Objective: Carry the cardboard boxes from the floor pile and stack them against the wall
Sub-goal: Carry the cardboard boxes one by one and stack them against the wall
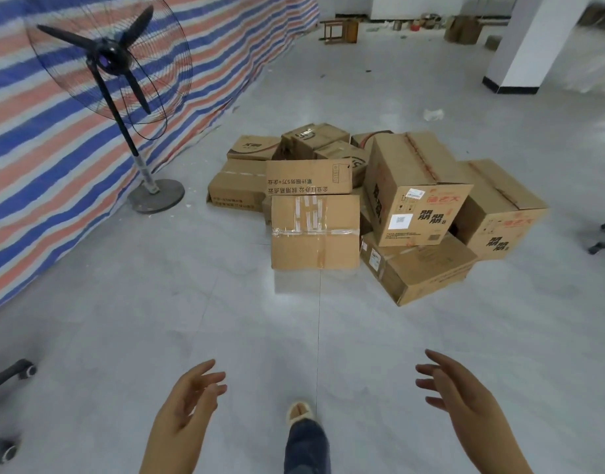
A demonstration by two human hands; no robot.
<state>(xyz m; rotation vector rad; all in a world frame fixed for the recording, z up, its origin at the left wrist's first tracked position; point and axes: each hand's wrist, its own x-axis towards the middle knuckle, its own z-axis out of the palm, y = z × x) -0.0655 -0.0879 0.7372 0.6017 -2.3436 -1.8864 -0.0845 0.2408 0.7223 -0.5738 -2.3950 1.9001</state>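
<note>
Your hands are empty before the pile.
Your left hand [188, 401] and right hand [455, 391] hang open-fingered, well short of the brown cardboard boxes [366, 200] heaped on the grey tiled floor [157, 319].

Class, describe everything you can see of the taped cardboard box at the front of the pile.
The taped box is plain brown cardboard, closed, its top seam sealed with clear tape and patched with whitish strips. It sits flat and upright on the grey floor at the near edge of the pile, facing the camera squarely. A printed box lies just behind it, and a low flat box sits close on its right. Neither hand touches it.
</note>
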